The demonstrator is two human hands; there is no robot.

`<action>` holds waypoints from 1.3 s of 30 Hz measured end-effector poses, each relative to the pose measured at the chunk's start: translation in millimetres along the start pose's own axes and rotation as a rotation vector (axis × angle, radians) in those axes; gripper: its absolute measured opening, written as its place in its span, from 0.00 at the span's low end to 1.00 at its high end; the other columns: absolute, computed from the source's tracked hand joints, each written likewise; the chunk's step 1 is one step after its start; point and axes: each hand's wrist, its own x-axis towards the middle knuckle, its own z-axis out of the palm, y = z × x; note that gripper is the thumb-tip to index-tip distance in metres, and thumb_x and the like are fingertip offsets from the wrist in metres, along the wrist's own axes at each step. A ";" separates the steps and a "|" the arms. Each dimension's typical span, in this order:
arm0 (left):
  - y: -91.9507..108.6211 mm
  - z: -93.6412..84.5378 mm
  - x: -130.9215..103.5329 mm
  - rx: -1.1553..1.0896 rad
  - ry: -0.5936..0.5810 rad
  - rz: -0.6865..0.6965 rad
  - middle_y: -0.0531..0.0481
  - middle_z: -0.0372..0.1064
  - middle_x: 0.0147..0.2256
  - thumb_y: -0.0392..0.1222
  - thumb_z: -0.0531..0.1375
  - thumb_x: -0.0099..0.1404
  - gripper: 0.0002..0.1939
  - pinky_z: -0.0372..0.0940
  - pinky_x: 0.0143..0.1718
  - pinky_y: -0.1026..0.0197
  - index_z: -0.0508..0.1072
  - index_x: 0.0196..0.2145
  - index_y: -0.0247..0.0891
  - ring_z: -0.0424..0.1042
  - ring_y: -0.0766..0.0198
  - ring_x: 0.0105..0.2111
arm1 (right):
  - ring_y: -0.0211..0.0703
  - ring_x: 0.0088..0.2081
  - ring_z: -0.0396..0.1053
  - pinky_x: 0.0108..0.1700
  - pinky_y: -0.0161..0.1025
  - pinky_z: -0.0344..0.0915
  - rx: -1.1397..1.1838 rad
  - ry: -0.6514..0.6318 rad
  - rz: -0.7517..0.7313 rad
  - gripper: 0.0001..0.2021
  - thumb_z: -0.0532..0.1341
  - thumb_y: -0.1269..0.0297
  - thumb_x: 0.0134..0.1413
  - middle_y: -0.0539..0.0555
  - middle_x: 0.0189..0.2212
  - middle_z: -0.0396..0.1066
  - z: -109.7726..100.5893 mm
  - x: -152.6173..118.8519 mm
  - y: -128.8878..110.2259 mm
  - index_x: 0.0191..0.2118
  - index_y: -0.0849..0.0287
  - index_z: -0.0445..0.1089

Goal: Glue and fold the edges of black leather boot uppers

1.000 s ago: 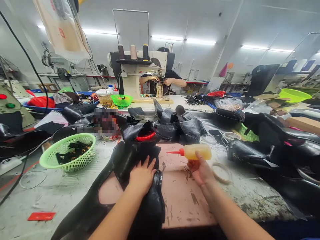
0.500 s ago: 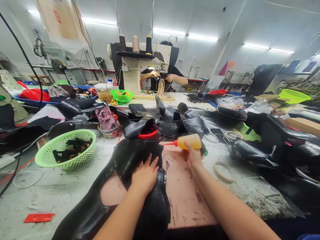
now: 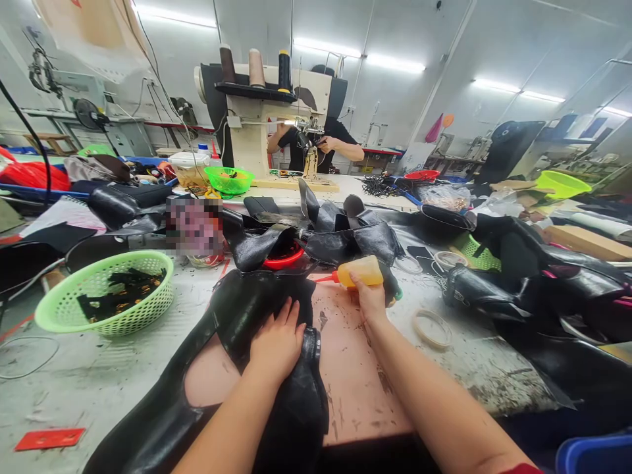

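Observation:
My left hand (image 3: 276, 343) lies flat with fingers spread on a black leather piece (image 3: 259, 299), which has a curved cut-out and a zip along its right side. In my right hand (image 3: 371, 304) is a squeeze bottle (image 3: 369, 266) of yellow liquid with a red nozzle. The bottle is held nearly level, its nozzle tip pointing left at the upper right edge of the leather. Whether the tip touches the leather I cannot tell. Under the work lies a pinkish board (image 3: 355, 388).
A green basket (image 3: 49, 315) with black strips stands at left. A tape roll (image 3: 432, 329) lies right of my right arm. More black leather pieces (image 3: 340, 247) pile up behind, around a red bowl (image 3: 284, 261). Across the table, a person works at a sewing machine (image 3: 244, 141).
The whole view has shifted, so things appear further left and slightly higher. Both hands keep nearly the same place on the work. The other person's hands at the machine have moved slightly.

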 end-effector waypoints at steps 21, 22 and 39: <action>4.4 -4.3 -1.1 0.033 -0.031 -0.028 0.55 0.46 0.61 0.45 0.47 0.66 0.24 0.59 0.52 0.51 0.53 0.59 0.42 0.58 0.52 0.54 | 0.39 0.23 0.67 0.23 0.37 0.65 -0.009 -0.003 -0.019 0.28 0.70 0.55 0.23 0.52 0.30 0.71 -1.1 1.8 3.8 0.37 0.62 0.69; 4.4 -4.2 -1.1 0.034 -0.031 -0.027 0.56 0.46 0.61 0.45 0.47 0.66 0.24 0.59 0.53 0.51 0.53 0.59 0.42 0.58 0.52 0.54 | 0.39 0.23 0.67 0.22 0.36 0.65 -0.009 0.002 -0.018 0.28 0.70 0.55 0.23 0.52 0.31 0.71 -1.3 1.8 3.8 0.37 0.62 0.69; 4.3 -4.6 -1.6 -0.013 -0.066 -0.040 0.54 0.44 0.61 0.46 0.47 0.66 0.25 0.57 0.55 0.51 0.52 0.60 0.43 0.59 0.53 0.54 | 0.38 0.21 0.65 0.20 0.35 0.63 -0.071 -0.051 -0.017 0.23 0.69 0.53 0.26 0.50 0.25 0.70 -2.6 -8.3 -3.4 0.31 0.61 0.69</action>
